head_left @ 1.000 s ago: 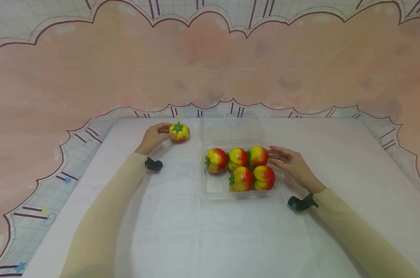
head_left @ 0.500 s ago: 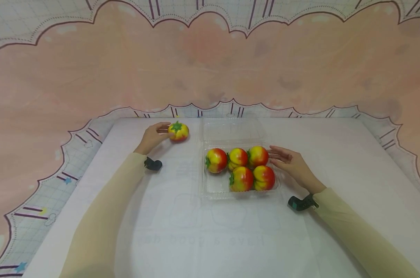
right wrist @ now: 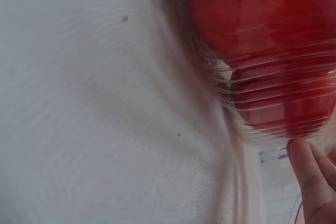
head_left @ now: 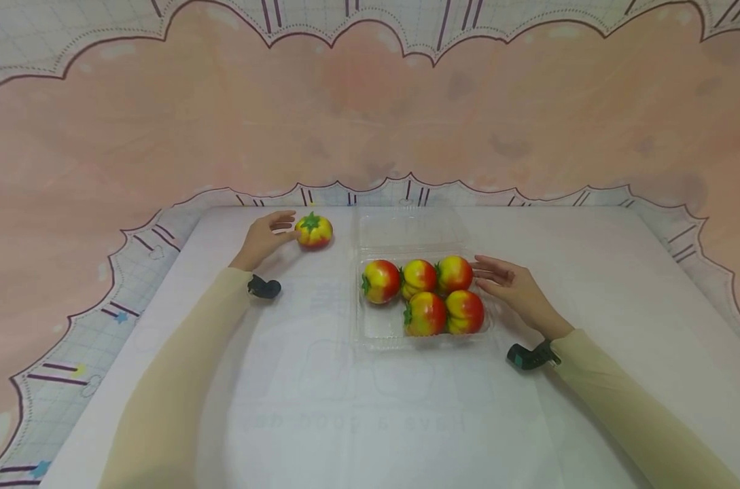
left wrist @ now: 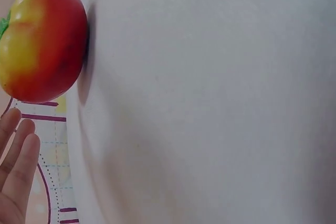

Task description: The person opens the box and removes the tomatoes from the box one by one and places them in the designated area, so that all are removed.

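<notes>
A yellow-and-red tomato (head_left: 314,231) with a green leafy top sits on the white cloth at the back left. My left hand (head_left: 263,238) is just left of it with fingers spread loosely; in the left wrist view the visible fingers (left wrist: 23,166) stand apart from the tomato. Several similar tomatoes (head_left: 425,314) lie in a clear plastic clamshell box (head_left: 382,330) whose lid (head_left: 411,229) is folded back. At the box's right side is my right hand (head_left: 512,288), its extended fingers (right wrist: 304,166) at the ribbed wall in the right wrist view.
The box's front left part shows bare plastic beside the tomatoes. White cloth (head_left: 321,421) covers the table, and a patterned cloth (head_left: 370,122) hangs behind it. A dark wrist camera (head_left: 264,288) is on each wrist.
My left hand has let go of the tomato and drawn slightly left, its fingers loosening. Before that, the tomato shifted very slightly left. The right hand and the box have stayed put.
</notes>
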Motion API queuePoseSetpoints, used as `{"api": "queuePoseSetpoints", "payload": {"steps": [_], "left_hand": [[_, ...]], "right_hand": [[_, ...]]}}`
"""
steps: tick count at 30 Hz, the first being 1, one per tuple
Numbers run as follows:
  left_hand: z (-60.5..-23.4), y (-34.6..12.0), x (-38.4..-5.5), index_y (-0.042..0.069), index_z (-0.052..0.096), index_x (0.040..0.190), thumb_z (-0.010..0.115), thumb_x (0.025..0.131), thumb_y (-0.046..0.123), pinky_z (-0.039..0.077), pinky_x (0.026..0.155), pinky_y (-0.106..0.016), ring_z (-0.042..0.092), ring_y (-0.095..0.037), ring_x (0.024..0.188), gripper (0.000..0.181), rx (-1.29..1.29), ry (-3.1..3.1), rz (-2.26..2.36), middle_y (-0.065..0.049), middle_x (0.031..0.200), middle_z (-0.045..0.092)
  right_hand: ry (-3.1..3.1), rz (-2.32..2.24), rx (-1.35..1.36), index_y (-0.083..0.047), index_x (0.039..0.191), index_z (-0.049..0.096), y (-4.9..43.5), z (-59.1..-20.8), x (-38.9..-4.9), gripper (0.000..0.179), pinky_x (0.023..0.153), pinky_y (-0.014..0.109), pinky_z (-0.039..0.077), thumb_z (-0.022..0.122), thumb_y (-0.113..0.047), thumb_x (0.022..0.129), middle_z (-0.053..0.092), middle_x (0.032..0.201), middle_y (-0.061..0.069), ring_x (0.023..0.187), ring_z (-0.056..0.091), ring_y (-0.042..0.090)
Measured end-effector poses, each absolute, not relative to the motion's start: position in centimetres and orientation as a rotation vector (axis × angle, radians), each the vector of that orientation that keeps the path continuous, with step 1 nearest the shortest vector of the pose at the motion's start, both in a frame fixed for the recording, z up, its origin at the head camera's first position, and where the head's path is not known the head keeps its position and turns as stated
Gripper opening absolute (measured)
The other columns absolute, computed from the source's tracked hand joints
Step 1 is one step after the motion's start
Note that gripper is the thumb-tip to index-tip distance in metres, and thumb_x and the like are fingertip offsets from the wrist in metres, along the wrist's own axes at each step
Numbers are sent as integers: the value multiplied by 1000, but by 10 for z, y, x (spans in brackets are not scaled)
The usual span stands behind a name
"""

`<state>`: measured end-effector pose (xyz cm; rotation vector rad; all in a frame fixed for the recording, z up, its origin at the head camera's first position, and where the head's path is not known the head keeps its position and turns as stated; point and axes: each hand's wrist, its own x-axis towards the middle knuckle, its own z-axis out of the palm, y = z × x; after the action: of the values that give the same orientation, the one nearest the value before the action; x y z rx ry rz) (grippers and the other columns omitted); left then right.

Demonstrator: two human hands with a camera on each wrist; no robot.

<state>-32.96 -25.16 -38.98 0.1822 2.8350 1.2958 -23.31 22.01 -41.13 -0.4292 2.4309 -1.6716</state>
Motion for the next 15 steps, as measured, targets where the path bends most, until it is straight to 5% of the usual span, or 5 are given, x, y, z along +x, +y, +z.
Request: {"api": "queuePoseSetpoints", "payload": {"steps": [15], "left_hand": [[-369,-258,-312,3,39,142,66,87,13,40,106,-45,45,-37,129,61,283,2762,1457,-24,138,47]], "right_hand": [[2380,-1670,-360,-5,143,37,220,-408,-235,57,91,12,47,59,-19,93,48,139,22,102,55,-13]]}}
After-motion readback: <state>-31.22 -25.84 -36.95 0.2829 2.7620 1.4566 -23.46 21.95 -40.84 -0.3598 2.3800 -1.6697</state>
